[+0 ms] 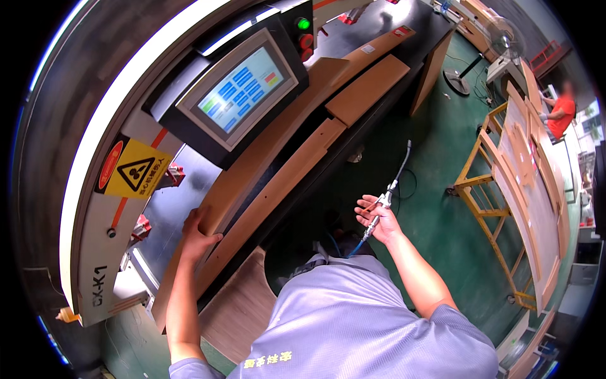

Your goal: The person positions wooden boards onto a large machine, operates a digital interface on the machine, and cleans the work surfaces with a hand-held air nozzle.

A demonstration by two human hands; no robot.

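My left hand point(199, 236) grips a long brown board point(243, 183), its fingers over the edge and its thumb stretched across the near side. The board lies lengthwise along the dark machine table. A narrower brown strip with small holes point(268, 197) lies beside it on the near side. Off to the right, over the green floor, my right hand point(380, 221) holds a metal air blow gun point(384, 201). The fingers are loosely curled around its body. A long thin nozzle points away from me, and a blue hose point(358, 247) runs from its lower end toward my waist.
A control screen point(240, 88) with lit buttons juts out on the machine's left side, above a yellow warning sign point(136, 169). Another brown panel point(369, 90) lies farther along. At right stand a yellow trolley with boards point(483, 180), a fan point(502, 38) and a person in orange point(560, 112).
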